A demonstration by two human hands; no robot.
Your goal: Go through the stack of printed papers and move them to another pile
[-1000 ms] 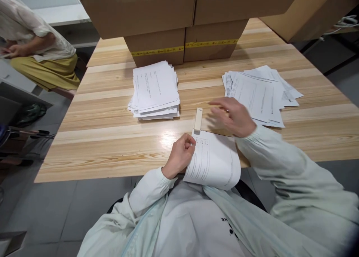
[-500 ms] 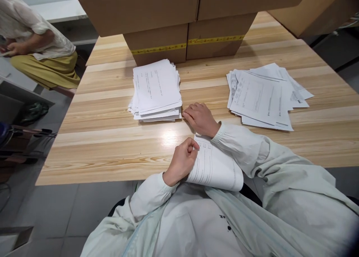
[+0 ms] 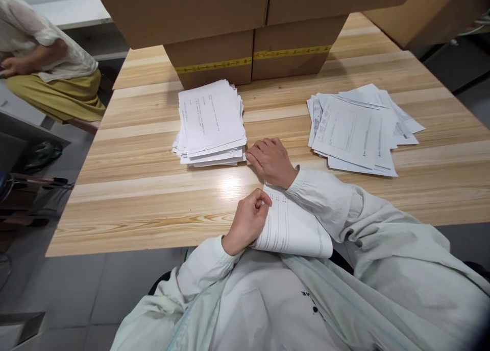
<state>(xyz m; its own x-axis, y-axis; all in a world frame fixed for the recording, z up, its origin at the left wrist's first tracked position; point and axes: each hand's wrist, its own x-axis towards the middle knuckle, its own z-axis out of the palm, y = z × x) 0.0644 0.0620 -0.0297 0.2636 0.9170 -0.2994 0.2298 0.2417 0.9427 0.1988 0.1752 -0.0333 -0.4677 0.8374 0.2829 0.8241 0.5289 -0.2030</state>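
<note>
Hold the printed paper (image 3: 296,228) square and check its curl

The paper lies in the lower middle of the frame, its far end over the wooden table (image 3: 126,203) and its near end curling past the table's near edge. The left hand (image 3: 247,219) appears clamped on the paper's left margin close to the far corner, thumb and forefinger together, the other fingers folded in. That is a sound grip: being so near the corner, it should stop the sheet from twisting. If there are several sheets, which cannot be told here, their edges ought to be flush under that pinch.

The right hand (image 3: 272,162) sits palm down in the middle of the frame, just beyond the paper's far edge, fingers bent and close together. Whether it is clamped on anything cannot be told, as the palm hides what lies beneath. Any pressure is best sent straight down through the palm, with the left thumb well out of its path.

Two things call for care. The right cuff (image 3: 296,180) overlaps the paper and could drag it, so a slightly raised wrist would help. The right fingertips are also right beside the neat stack (image 3: 210,118) left of centre, and a sideways push might jog it. The looser pile (image 3: 350,129) at right is well apart from both hands.
</note>
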